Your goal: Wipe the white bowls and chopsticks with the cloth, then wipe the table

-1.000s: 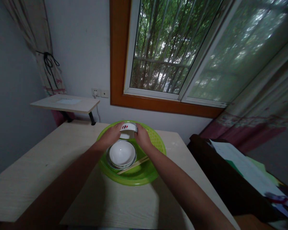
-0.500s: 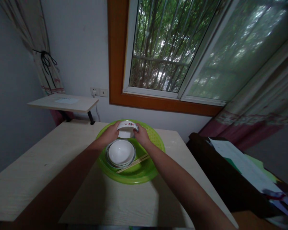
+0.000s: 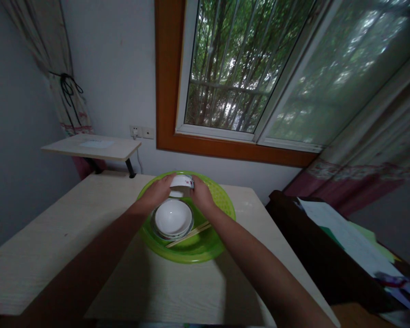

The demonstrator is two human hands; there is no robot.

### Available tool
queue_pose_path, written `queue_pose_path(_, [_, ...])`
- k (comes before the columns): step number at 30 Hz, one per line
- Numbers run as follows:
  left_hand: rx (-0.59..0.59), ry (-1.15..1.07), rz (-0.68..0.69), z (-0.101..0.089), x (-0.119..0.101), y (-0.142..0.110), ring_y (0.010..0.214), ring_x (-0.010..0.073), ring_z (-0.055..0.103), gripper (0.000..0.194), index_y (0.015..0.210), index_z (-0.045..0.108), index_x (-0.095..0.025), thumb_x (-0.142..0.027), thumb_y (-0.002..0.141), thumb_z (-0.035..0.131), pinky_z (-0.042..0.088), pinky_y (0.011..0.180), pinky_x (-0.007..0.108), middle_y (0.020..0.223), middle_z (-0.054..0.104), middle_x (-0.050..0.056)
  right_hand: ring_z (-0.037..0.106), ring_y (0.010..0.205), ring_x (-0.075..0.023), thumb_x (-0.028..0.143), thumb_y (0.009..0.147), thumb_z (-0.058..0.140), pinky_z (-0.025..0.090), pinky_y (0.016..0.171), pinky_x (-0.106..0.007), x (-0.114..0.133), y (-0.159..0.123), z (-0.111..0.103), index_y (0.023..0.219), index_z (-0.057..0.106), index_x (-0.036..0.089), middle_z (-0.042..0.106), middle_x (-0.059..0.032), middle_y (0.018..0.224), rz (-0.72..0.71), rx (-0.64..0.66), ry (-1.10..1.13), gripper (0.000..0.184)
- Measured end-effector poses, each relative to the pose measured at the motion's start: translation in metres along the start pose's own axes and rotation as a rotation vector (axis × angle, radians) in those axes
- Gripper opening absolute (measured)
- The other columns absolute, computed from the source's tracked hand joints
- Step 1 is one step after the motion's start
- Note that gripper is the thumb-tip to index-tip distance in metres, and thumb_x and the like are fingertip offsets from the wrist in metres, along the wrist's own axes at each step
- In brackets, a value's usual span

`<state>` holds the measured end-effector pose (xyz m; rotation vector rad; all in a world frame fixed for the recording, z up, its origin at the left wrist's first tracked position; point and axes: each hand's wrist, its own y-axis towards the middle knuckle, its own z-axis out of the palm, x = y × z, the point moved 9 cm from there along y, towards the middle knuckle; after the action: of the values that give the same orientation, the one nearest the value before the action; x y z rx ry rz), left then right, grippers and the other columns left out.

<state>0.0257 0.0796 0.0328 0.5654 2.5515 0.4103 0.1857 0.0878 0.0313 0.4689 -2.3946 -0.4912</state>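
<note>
Between my two hands is a white bowl (image 3: 181, 181) with a small red print, tilted over the far part of a green basin (image 3: 187, 258). My left hand (image 3: 160, 190) grips its left side and my right hand (image 3: 201, 193) its right side, both with fingers closed on it. Part of the bowl is hidden by the hands. Nearer to me in the basin, a white bowl (image 3: 173, 217) sits stacked on other dishes whose rims show beneath it. A pair of chopsticks (image 3: 189, 234) lies slanted beside the stack, partly under my right forearm.
The basin stands on a pale wooden table (image 3: 99, 218). A small raised shelf (image 3: 92, 146) is at the back left. Beyond the table are a window (image 3: 239, 68) and a wall socket (image 3: 135, 131). Papers (image 3: 345, 232) lie on a dark surface to the right.
The bowl in my hands has turned, so its print sits further right and less of its inside shows. Both hands have shifted slightly. The stacked bowl and chopsticks stay put.
</note>
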Motion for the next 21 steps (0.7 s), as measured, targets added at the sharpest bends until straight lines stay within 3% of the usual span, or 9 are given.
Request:
queue_pose_path(4, [-0.038, -0.012, -0.009, -0.004, 0.002, 0.002, 0.13, 0.026, 0.06, 0.054, 0.147, 0.05, -0.015, -0.017, 0.093, 0.051, 0.043, 0.113, 0.038, 0.145, 0.06, 0.016, 0.069, 0.098, -0.0233, 0.007, 0.083, 0.05, 0.054, 0.094, -0.037, -0.029, 0.005, 0.005, 0.113, 0.069, 0.016, 0.075, -0.0097, 0.107, 0.142, -0.056, 0.18, 0.036])
queue_pose_path(9, [0.028, 0.043, -0.112, 0.007, 0.014, 0.001, 0.11, 0.0297, 0.07, 0.052, 0.144, 0.05, -0.014, -0.027, 0.095, 0.055, 0.052, 0.098, 0.04, 0.121, 0.073, 0.018, 0.069, 0.096, -0.0219, 0.012, 0.083, 0.053, 0.055, 0.092, -0.038, -0.048, 0.007, 0.011, 0.114, 0.07, 0.016, 0.076, -0.0075, 0.104, 0.258, -0.058, 0.231, 0.035])
queue_pose_path(17, [0.059, 0.014, -0.091, 0.009, 0.008, -0.001, 0.11, 0.0261, 0.069, 0.049, 0.136, 0.057, -0.018, -0.009, 0.089, 0.048, 0.05, 0.099, 0.036, 0.121, 0.073, 0.015, 0.07, 0.098, -0.0246, 0.008, 0.084, 0.056, 0.054, 0.092, -0.036, -0.018, 0.002, 0.01, 0.116, 0.068, 0.018, 0.075, -0.0101, 0.108, 0.027, 0.058, -0.029, 0.035])
queue_pose_path(21, [0.071, 0.07, -0.077, 0.011, 0.006, -0.002, 0.109, 0.028, 0.069, 0.046, 0.135, 0.059, -0.017, -0.01, 0.09, 0.049, 0.05, 0.099, 0.037, 0.127, 0.07, 0.017, 0.069, 0.104, -0.0272, 0.009, 0.088, 0.054, 0.053, 0.093, -0.038, 0.004, -0.004, 0.007, 0.129, 0.06, 0.015, 0.07, -0.0165, 0.121, -0.04, 0.118, -0.227, 0.042])
